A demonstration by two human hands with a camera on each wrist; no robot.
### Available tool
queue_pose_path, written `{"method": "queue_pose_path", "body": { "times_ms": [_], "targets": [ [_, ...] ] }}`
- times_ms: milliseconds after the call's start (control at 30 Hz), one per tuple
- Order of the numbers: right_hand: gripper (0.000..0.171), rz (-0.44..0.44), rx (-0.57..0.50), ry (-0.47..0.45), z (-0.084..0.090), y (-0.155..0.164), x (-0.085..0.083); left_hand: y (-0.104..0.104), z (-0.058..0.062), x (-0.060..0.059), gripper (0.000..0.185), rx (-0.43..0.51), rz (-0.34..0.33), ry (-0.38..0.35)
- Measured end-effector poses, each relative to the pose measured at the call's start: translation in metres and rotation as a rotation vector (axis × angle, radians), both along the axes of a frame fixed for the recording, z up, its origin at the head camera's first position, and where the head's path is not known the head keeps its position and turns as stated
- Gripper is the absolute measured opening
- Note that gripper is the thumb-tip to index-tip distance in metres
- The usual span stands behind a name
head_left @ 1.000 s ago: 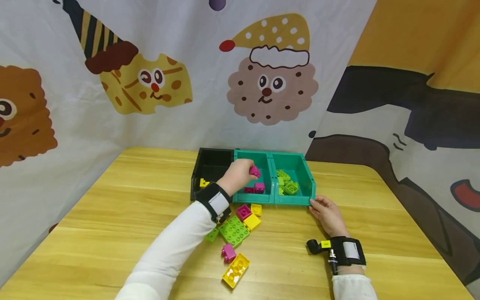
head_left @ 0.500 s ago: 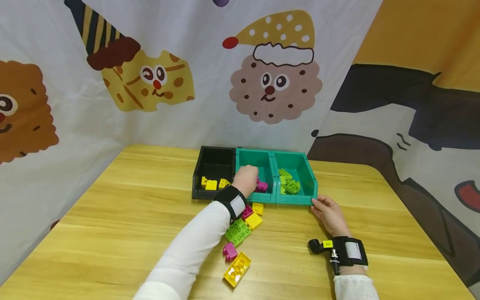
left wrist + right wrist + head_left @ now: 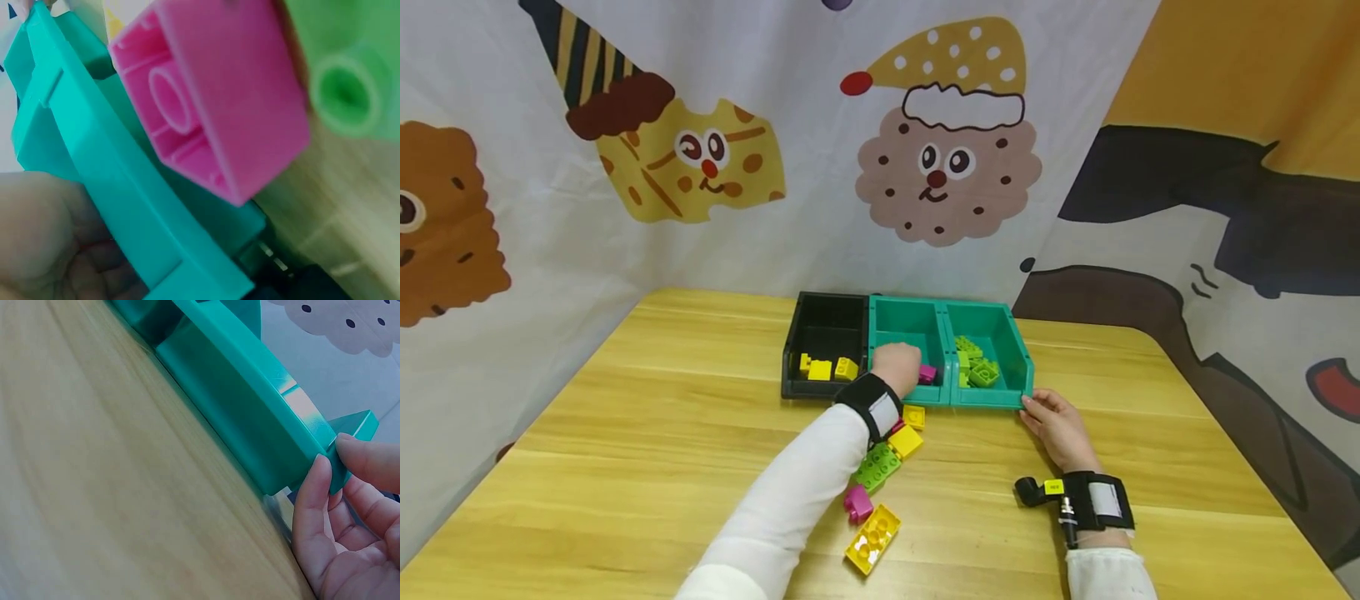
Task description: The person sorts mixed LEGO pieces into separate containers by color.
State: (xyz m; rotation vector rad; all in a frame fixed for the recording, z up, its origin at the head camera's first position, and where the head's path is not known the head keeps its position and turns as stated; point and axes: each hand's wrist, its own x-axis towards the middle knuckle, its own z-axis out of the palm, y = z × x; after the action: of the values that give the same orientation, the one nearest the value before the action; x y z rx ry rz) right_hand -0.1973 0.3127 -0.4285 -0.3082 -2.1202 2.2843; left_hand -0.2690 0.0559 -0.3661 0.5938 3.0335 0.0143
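Sorting step in hand: your left hand (image 3: 897, 367) sits over the middle teal bin (image 3: 909, 321), grip state indeterminate, beside a pink brick (image 3: 927, 374), while your right hand (image 3: 1054, 427) pinches the right teal bin (image 3: 1000, 333) corner; the next move calls for a loose brick from the table (image 3: 625, 433)

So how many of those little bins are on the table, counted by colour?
Black bin: 1
Teal bins: 2
Total: 3 bins
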Motion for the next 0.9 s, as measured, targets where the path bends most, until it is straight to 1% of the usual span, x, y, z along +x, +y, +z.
{"method": "queue_pose_path", "body": {
  "times_ms": [67, 100, 167, 200, 267, 333, 433, 500, 600, 733, 833, 900],
  "targets": [
    [0.005, 0.001, -0.002, -0.003, 0.0, -0.001, 0.0, 0.001, -0.001, 0.001, 0.016, -0.029, 0.006, -0.023],
    [0.005, 0.001, -0.004, -0.003, 0.0, -0.001, 0.001, 0.001, -0.002, 0.001, 0.018, -0.026, 0.006, -0.033],
    [0.004, 0.001, -0.006, -0.006, -0.001, -0.001, 0.001, 0.0, -0.001, 0.002, 0.02, 0.017, 0.005, -0.054],
    [0.005, 0.0, -0.006, -0.007, -0.001, -0.001, 0.001, -0.001, 0.0, 0.003, 0.02, 0.052, 0.001, -0.066],
    [0.006, -0.002, -0.008, -0.01, -0.001, -0.002, 0.001, -0.003, 0.003, 0.003, 0.021, 0.152, -0.009, -0.084],
    [0.008, -0.002, -0.009, -0.012, -0.002, -0.002, 0.001, -0.008, 0.009, 0.003, 0.026, 0.259, -0.026, -0.097],
    [0.009, 0.001, -0.015, -0.009, -0.002, -0.002, 0.0, -0.015, 0.019, 0.005, 0.033, 0.406, -0.058, -0.091],
    [0.008, 0.006, -0.016, -0.005, -0.002, -0.002, 0.0, -0.022, 0.028, 0.008, 0.038, 0.478, -0.082, -0.074],
    [0.007, 0.011, -0.016, -0.008, -0.001, -0.002, 0.0, -0.033, 0.04, 0.017, 0.036, 0.55, -0.118, -0.032],
    [0.007, 0.008, -0.013, -0.012, 0.001, -0.002, 0.0, -0.052, 0.052, 0.037, 0.034, 0.595, -0.139, 0.005],
    [0.007, 0.006, -0.011, -0.007, 0.002, -0.002, 0.001, -0.067, 0.054, 0.051, 0.034, 0.602, -0.145, 0.011],
    [0.007, 0.005, -0.01, -0.006, 0.002, -0.003, 0.001, -0.078, 0.052, 0.061, 0.034, 0.601, -0.148, 0.007]
  ]
}}
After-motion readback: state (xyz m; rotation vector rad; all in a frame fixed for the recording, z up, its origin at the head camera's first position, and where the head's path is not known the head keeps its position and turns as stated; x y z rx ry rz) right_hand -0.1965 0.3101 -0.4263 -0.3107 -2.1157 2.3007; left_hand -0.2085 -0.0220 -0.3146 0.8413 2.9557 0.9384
